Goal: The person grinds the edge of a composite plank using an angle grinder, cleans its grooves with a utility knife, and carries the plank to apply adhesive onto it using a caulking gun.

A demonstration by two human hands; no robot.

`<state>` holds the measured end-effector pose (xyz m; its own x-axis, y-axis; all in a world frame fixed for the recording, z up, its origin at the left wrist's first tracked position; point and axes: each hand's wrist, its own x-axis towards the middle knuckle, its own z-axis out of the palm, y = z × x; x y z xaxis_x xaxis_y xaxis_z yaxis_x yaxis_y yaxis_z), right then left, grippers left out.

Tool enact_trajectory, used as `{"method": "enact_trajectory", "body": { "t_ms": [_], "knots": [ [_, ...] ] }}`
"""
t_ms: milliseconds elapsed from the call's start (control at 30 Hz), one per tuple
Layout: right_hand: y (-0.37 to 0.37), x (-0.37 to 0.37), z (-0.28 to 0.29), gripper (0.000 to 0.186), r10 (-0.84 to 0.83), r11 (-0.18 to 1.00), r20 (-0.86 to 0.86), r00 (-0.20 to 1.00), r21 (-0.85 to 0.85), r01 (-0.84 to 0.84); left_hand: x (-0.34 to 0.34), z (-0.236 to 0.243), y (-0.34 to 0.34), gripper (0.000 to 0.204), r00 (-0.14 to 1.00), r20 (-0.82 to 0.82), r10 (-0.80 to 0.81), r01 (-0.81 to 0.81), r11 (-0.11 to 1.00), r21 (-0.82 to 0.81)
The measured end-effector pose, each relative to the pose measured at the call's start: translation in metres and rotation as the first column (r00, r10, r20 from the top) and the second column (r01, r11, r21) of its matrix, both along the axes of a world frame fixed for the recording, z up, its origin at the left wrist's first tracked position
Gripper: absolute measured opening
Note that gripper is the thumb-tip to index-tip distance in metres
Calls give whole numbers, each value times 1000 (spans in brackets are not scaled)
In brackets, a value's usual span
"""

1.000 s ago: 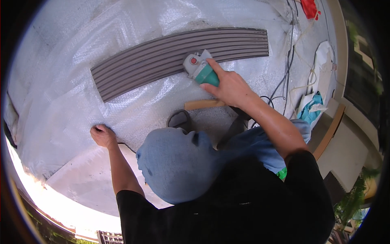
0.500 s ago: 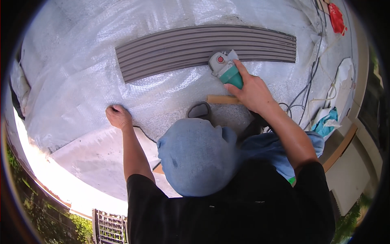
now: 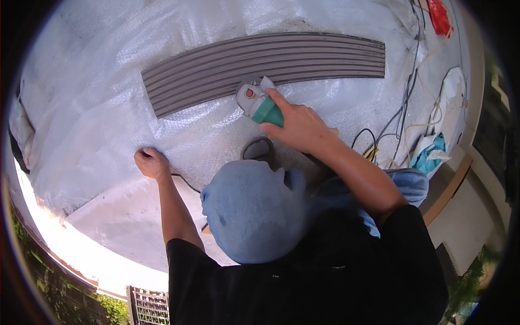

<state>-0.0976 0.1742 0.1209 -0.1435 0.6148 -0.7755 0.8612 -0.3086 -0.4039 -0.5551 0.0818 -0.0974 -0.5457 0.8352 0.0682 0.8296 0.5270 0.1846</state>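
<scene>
My right hand is wrapped round the green body of an angle grinder, which has a grey head with a red button. The grinder's head overlaps the near edge of a long brown-grey grooved panel; whether its disc touches the panel is hidden. The panel lies flat on clear bubble wrap. Off to the left, apart from the panel, my left hand is closed with its fingers curled above the sheeting. What it holds, if anything, I cannot make out.
My jeans-clad knee is bent in front of me, with a dark shoe beyond it. Black cables run along the right side. A red bag lies at the far right, and a teal cloth nearer. A pale sheet lies at left.
My right hand has carried the grinder left along the panel's near edge. It now covers most of the tan strip. My left hand stays closed; the view has shifted slightly.
</scene>
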Motion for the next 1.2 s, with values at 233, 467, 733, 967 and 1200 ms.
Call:
{"method": "enact_trajectory", "body": {
  "t_ms": [233, 467, 733, 967, 1200],
  "knots": [
    [-1, 24, 20, 88, -66, 997, 100, 993, 39, 62, -5, -1, -2, 28, 999, -2, -32, 32, 999, 27],
    [34, -55, -2, 87, 84, 996, -79, 993, 48, -80, 12, 1, 10, 27, 998, 48, -48, 45, 997, 67],
    [18, 10, 28, 89, 4, 1000, 185, 983, -1, -4, 2, 7, 1, 25, 1000, -6, -20, 21, 998, 57],
    [71, -87, 10, 86, 156, 987, 51, 986, 21, -158, 5, 6, 5, 26, 1000, 18, -17, 16, 998, 54],
    [72, -69, -2, 90, 82, 988, -14, 997, 129, -80, 5, 13, 2, 24, 999, 46, -8, 7, 999, 37]
  ]
}}
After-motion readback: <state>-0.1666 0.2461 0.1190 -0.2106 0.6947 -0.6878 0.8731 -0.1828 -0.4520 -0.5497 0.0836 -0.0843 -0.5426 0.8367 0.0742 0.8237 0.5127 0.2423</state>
